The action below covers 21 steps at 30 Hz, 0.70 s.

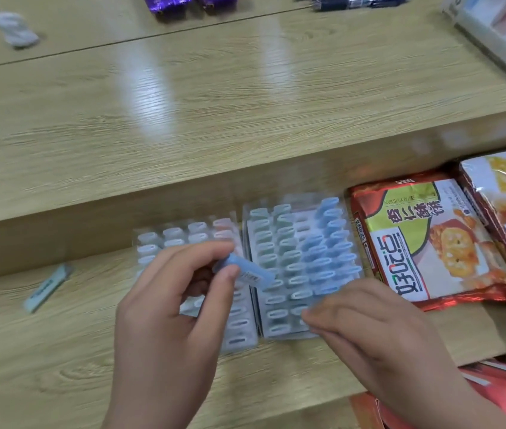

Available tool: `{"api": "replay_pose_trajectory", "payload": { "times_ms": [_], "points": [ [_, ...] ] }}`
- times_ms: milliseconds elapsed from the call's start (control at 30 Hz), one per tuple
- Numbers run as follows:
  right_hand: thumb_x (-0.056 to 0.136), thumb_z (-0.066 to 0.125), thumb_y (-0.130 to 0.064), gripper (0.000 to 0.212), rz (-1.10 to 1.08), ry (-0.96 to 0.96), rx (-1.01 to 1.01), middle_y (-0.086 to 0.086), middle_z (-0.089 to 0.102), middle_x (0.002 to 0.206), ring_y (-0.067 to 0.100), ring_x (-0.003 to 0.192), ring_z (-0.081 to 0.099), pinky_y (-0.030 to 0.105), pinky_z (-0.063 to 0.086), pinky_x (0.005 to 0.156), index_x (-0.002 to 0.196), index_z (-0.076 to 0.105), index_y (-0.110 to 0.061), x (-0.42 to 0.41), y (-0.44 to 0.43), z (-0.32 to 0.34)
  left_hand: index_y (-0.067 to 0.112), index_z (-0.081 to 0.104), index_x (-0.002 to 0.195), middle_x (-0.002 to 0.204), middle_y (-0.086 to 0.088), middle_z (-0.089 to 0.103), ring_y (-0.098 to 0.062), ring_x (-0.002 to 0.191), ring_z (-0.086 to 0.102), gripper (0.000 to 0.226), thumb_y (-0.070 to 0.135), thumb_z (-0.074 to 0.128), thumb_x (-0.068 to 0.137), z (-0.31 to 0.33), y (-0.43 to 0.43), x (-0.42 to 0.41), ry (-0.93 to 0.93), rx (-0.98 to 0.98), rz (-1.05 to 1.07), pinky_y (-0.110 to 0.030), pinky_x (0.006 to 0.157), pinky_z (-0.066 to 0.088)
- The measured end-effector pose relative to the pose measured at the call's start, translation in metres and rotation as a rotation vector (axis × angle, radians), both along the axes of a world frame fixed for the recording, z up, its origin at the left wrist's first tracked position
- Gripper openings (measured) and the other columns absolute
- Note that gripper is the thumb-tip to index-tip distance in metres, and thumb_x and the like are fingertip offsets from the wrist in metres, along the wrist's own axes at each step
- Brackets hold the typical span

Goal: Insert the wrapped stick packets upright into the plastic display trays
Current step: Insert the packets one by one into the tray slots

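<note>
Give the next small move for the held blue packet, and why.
Probably tip the blue packet in the left hand upright and lower it into an unfilled slot of the right tray: it hangs tilted above the trays, and the right hand rests on that tray.

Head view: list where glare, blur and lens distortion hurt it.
In the head view, overhead light leaves two white glare streaks on the upper shelf. Motion blur smears the fingertips of the right hand and the blue packet pinched by the left hand. The clear trays look soft, the biscuit bag print is readable, and the shelf edges slant as in a wide-angle lens.
</note>
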State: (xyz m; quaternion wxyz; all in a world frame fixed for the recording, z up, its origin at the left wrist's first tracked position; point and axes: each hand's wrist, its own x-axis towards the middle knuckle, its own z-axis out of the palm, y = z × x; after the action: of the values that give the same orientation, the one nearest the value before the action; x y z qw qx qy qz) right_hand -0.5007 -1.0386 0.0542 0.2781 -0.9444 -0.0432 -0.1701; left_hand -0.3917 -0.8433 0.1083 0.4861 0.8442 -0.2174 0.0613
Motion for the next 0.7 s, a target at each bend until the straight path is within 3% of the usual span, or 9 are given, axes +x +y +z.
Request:
{"api": "replay_pose_trajectory", "payload": {
  "times_ms": [133, 233, 367, 500, 600, 700],
  "points": [
    [0.081, 0.077, -0.017, 0.021, -0.005, -0.042, -0.16, -0.005, 0.067, 0.098, 0.02, 0.084, 0.054, 0.033, 0.049, 0.061, 0.1, 0.075, -0.025, -0.002, 0.001, -0.007, 0.035, 0.067, 0.102, 0.097, 0.019, 0.068, -0.008, 0.09, 0.068, 0.019, 0.022, 0.067, 0.089, 0.003, -0.01, 0.009, 0.007, -0.043, -0.028, -0.01, 0.076, 0.049],
    [0.089, 0.067, -0.019, 0.021, 0.007, -0.066, -0.243, 0.0, 0.066, 0.097, 0.022, 0.083, 0.057, 0.035, 0.05, 0.063, 0.107, 0.073, -0.025, -0.004, 0.004, -0.01, 0.027, 0.071, 0.099, 0.094, 0.016, 0.065, -0.008, 0.086, 0.067, 0.015, 0.018, 0.069, 0.086, 0.005, -0.033, 0.019, -0.041, -0.011, -0.073, -0.018, 0.071, 0.054],
    [0.098, 0.05, -0.027, 0.025, -0.035, -0.045, -0.18, -0.003, 0.067, 0.095, 0.018, 0.083, 0.06, 0.031, 0.053, 0.062, 0.106, 0.074, -0.031, -0.004, 0.003, -0.006, 0.014, 0.074, 0.097, 0.088, 0.007, 0.065, -0.005, 0.081, 0.063, 0.013, 0.009, 0.075, 0.085, -0.002, -0.069, 0.033, -0.138, 0.086, -0.131, -0.018, 0.07, 0.051],
    [0.106, 0.029, -0.033, 0.045, -0.076, -0.024, -0.142, -0.008, 0.067, 0.095, 0.014, 0.086, 0.057, 0.026, 0.051, 0.063, 0.103, 0.074, -0.037, -0.004, 0.004, -0.003, 0.016, 0.074, 0.1, 0.089, 0.01, 0.066, -0.005, 0.082, 0.063, 0.013, 0.013, 0.073, 0.087, -0.019, -0.089, 0.041, -0.082, 0.137, -0.182, -0.029, 0.071, 0.053],
    [0.098, 0.045, -0.026, 0.03, -0.044, 0.001, -0.166, -0.01, 0.062, 0.099, 0.013, 0.086, 0.056, 0.028, 0.052, 0.061, 0.11, 0.068, -0.041, -0.003, 0.002, -0.006, 0.02, 0.075, 0.098, 0.092, 0.013, 0.069, -0.008, 0.084, 0.064, 0.01, 0.019, 0.072, 0.088, -0.036, -0.094, 0.041, -0.121, 0.228, -0.208, -0.032, 0.073, 0.052],
    [0.089, 0.054, -0.03, 0.026, -0.042, 0.028, -0.134, -0.011, 0.061, 0.099, 0.014, 0.085, 0.057, 0.03, 0.053, 0.06, 0.109, 0.065, -0.042, -0.003, 0.001, -0.01, 0.025, 0.077, 0.096, 0.092, 0.016, 0.071, -0.011, 0.081, 0.062, 0.013, 0.025, 0.069, 0.085, -0.042, -0.095, 0.041, -0.137, 0.255, -0.174, -0.026, 0.075, 0.048]
  ]
}}
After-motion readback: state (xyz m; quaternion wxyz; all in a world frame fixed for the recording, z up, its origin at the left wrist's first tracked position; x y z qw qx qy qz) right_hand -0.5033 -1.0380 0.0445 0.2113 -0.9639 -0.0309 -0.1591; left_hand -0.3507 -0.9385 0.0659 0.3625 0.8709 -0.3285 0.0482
